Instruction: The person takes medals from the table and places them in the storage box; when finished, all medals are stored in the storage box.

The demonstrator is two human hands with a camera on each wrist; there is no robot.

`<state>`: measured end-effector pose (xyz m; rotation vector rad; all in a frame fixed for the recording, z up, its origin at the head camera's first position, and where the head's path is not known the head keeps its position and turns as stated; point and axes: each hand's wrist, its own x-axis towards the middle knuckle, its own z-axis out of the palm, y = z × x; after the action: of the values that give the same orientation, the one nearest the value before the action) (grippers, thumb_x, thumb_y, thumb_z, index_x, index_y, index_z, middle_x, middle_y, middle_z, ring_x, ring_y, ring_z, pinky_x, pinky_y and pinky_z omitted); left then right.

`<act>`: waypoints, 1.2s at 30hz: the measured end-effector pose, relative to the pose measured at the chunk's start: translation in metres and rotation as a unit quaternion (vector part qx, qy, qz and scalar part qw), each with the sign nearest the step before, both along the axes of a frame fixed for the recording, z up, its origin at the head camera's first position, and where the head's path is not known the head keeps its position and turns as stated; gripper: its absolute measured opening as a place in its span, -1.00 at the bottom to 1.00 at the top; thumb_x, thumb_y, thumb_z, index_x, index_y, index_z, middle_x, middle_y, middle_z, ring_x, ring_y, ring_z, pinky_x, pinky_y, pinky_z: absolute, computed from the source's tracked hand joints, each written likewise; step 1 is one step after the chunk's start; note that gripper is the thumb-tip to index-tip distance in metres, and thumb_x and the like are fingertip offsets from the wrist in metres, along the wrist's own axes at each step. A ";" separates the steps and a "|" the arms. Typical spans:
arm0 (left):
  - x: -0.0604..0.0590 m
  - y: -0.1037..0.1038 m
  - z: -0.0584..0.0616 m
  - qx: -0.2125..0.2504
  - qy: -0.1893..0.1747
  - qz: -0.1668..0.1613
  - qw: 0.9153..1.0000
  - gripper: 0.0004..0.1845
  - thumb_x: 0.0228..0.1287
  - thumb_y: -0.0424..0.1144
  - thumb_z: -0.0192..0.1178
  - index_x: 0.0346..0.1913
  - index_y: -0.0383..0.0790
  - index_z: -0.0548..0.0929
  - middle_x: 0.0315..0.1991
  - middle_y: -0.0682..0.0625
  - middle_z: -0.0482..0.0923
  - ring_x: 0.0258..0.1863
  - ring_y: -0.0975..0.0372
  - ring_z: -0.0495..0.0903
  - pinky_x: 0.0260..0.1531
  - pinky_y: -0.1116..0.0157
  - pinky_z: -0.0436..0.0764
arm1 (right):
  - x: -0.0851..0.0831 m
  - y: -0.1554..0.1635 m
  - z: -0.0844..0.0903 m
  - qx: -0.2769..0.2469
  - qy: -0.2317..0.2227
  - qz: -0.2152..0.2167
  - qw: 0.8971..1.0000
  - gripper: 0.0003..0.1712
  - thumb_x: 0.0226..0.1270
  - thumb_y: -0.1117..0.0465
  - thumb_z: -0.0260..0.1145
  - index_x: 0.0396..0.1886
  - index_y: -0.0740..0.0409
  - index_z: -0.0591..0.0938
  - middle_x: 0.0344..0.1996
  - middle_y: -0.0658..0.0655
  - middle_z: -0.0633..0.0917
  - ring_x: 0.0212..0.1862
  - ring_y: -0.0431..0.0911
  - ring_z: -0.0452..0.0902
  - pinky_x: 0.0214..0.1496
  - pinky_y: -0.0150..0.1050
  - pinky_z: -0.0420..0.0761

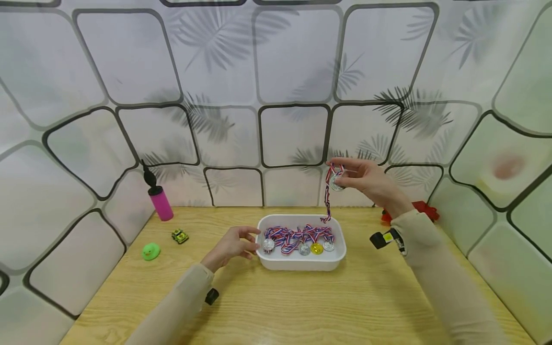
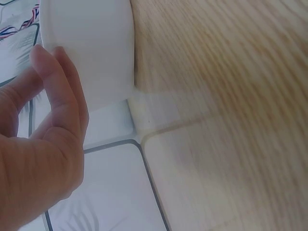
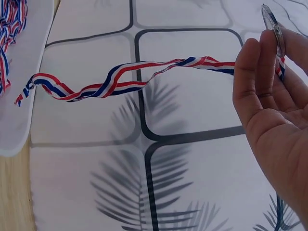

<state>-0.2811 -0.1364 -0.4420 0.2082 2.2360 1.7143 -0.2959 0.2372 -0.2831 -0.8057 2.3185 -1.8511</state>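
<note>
My right hand (image 1: 366,179) is raised above the tub's right end and pinches a silver medal (image 1: 337,181) between thumb and fingers. From it the medal's red, white and blue ribbon (image 3: 115,82) hangs in a twisted strand, its lower end over the tub. The white plastic tub (image 1: 297,264) rests on the table with several ribboned medals inside. Silver medals (image 1: 304,249) and a gold medal (image 1: 316,248) lie along its front side, the ribbons tangled behind them. At the tub's left end, my left hand (image 1: 233,247) has loosely bent fingertips right against the outer wall and rim.
To the left on the wooden table (image 1: 276,306) are a green toy duck (image 1: 151,251), a small toy car (image 1: 179,235) and a magenta cylinder with a black top (image 1: 161,202). A red object (image 1: 424,211) lies behind my right forearm. Patterned panels (image 1: 293,134) enclose the table's back and sides.
</note>
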 end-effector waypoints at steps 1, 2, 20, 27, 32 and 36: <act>0.000 0.000 -0.001 -0.001 -0.001 0.002 1.000 -0.52 0.20 -0.50 0.31 0.21 -0.38 0.53 -0.25 -0.12 0.51 -0.47 0.17 0.68 -0.51 0.34 0.68 | -0.002 -0.003 -0.001 -0.003 0.000 0.009 1.000 -0.41 0.32 0.34 0.34 0.35 0.21 0.46 0.08 -0.07 0.61 -0.23 -0.23 0.57 -0.06 -0.35 0.64; -0.001 0.000 -0.001 -0.001 -0.002 0.003 1.000 -0.52 0.20 -0.50 0.30 0.21 -0.37 0.54 -0.25 -0.12 0.51 -0.46 0.17 0.68 -0.51 0.33 0.68 | -0.005 -0.005 -0.002 -0.006 -0.001 0.015 1.000 -0.41 0.32 0.35 0.33 0.35 0.22 0.46 0.09 -0.06 0.61 -0.23 -0.23 0.57 -0.07 -0.35 0.64; -0.002 0.000 -0.004 0.004 -0.002 0.005 1.000 -0.52 0.19 -0.49 0.31 0.20 -0.36 0.55 -0.23 -0.12 0.52 -0.48 0.19 0.68 -0.51 0.33 0.68 | -0.028 -0.013 -0.038 0.060 -0.034 -0.012 0.998 -0.37 0.30 0.29 0.37 0.36 0.24 0.44 0.25 0.18 0.54 -0.24 -0.23 0.60 -0.05 -0.26 0.69; -0.001 -0.002 -0.004 0.010 -0.002 0.000 1.000 -0.49 0.18 -0.50 0.31 0.22 -0.41 0.51 -0.24 -0.12 0.51 -0.49 0.20 0.67 -0.51 0.33 0.68 | -0.031 -0.025 -0.051 0.057 -0.059 0.021 0.996 -0.34 0.31 0.31 0.35 0.39 0.27 0.40 0.34 0.30 0.45 -0.20 -0.22 0.62 0.00 -0.22 0.68; -0.001 -0.001 -0.004 0.011 -0.007 0.008 1.000 -0.50 0.18 -0.51 0.31 0.22 -0.39 0.53 -0.24 -0.12 0.51 -0.49 0.18 0.68 -0.51 0.32 0.68 | -0.030 -0.037 -0.058 0.066 -0.062 0.040 0.995 -0.35 0.28 0.32 0.37 0.36 0.26 0.43 0.31 0.30 0.48 -0.09 -0.18 0.65 0.03 -0.14 0.68; -0.001 0.000 -0.004 0.012 -0.007 0.012 1.000 -0.50 0.17 -0.51 0.32 0.21 -0.36 0.54 -0.24 -0.12 0.52 -0.49 0.19 0.68 -0.51 0.32 0.68 | -0.029 -0.048 -0.061 0.084 -0.060 0.043 0.994 -0.34 0.24 0.28 0.42 0.34 0.23 0.47 0.29 0.29 0.52 -0.03 -0.15 0.65 0.08 -0.07 0.66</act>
<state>-0.2820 -0.1362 -0.4459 0.1739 2.2180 1.7491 -0.3245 0.1889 -0.3446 -0.7387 2.2909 -1.5977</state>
